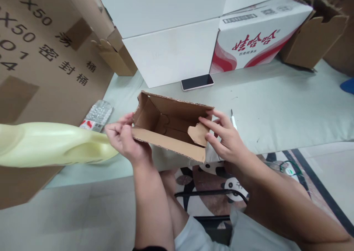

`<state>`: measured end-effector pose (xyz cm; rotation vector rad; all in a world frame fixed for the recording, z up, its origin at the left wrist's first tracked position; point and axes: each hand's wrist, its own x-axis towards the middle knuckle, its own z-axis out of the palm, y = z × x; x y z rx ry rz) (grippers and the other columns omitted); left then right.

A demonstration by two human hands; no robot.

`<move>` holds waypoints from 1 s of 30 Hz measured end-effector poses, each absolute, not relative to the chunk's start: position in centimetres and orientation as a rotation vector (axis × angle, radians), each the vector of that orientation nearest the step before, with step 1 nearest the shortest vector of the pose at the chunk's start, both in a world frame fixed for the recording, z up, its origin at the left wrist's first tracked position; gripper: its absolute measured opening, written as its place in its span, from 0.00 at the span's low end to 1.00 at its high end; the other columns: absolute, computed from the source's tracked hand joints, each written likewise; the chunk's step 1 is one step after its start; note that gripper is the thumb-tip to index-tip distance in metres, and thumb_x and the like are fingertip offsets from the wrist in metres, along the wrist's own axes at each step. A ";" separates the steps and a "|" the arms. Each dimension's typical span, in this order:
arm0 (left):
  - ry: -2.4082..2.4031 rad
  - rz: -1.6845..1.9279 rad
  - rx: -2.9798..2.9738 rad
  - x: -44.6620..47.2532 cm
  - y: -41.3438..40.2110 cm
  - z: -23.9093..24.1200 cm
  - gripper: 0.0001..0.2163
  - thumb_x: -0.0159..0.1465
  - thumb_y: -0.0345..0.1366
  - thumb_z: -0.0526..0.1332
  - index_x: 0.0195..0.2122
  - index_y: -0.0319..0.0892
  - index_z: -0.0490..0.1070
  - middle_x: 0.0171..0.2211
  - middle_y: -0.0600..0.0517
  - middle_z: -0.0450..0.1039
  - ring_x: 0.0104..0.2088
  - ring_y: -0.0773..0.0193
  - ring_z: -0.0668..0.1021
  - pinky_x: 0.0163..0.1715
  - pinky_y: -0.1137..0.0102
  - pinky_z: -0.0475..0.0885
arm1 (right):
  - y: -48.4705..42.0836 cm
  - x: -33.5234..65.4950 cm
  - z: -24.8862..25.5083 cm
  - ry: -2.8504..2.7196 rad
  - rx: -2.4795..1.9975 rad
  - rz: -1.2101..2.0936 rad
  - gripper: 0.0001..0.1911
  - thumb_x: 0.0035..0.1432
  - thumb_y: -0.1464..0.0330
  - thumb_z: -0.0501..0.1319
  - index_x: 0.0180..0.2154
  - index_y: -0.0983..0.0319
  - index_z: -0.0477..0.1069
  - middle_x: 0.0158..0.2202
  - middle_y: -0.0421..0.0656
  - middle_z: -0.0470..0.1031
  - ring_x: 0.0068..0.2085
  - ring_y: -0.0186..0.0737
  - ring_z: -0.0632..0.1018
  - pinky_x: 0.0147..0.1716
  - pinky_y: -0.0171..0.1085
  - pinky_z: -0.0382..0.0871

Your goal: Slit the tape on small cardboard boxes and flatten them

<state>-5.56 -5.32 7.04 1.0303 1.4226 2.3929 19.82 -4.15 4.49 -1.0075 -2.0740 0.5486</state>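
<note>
I hold a small open brown cardboard box [168, 124] in front of me, its opening tilted toward me. My left hand [124, 140] grips the box's left end, fingers curled round the near wall. My right hand [224, 136] holds the right end, fingers pressed on a small torn flap [197, 133] inside the box. The box looks empty. A pale yellow plastic jug [52, 144] lies just left of my left hand, its neck end beside my wrist.
A phone [197, 82] lies face up past the box, before a white carton [171, 52] and a red-and-white printed carton [257, 33]. Large brown cartons [47, 66] stand left. A crushed clear bottle [98, 114] lies by them. A thin white tool [233, 120] lies right.
</note>
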 end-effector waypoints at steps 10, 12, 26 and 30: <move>1.528 2.301 1.085 -5.1 -5.4 6.7 0.02 0.58 0.36 0.53 0.32 0.46 0.60 0.32 0.49 0.73 0.37 0.58 0.79 0.48 0.57 0.75 | -2.1 19.4 4.5 -2.028 -1.030 0.564 0.37 0.69 0.57 0.54 0.75 0.54 0.47 0.68 0.53 0.61 0.64 0.54 0.69 0.59 0.55 0.73; 1.524 2.266 1.137 -5.2 -5.3 6.4 0.06 0.64 0.40 0.51 0.32 0.46 0.60 0.31 0.50 0.72 0.36 0.58 0.79 0.48 0.57 0.75 | -1.9 19.2 4.2 -1.971 -1.007 0.580 0.38 0.69 0.58 0.55 0.75 0.52 0.44 0.67 0.53 0.63 0.63 0.52 0.71 0.57 0.53 0.74; 1.844 1.664 1.814 -6.1 -5.3 5.1 0.14 0.69 0.44 0.58 0.43 0.47 0.82 0.53 0.46 0.77 0.57 0.53 0.76 0.64 0.53 0.66 | -3.4 21.1 3.5 -1.995 -0.628 0.840 0.24 0.71 0.52 0.54 0.61 0.54 0.68 0.62 0.50 0.71 0.62 0.48 0.74 0.60 0.51 0.72; 1.815 1.861 1.511 -7.4 -4.9 5.0 0.12 0.65 0.41 0.61 0.41 0.44 0.83 0.52 0.45 0.76 0.56 0.53 0.76 0.63 0.56 0.68 | -2.4 20.9 2.1 -1.756 -1.037 1.085 0.29 0.73 0.48 0.45 0.57 0.60 0.71 0.55 0.53 0.78 0.53 0.48 0.80 0.53 0.52 0.75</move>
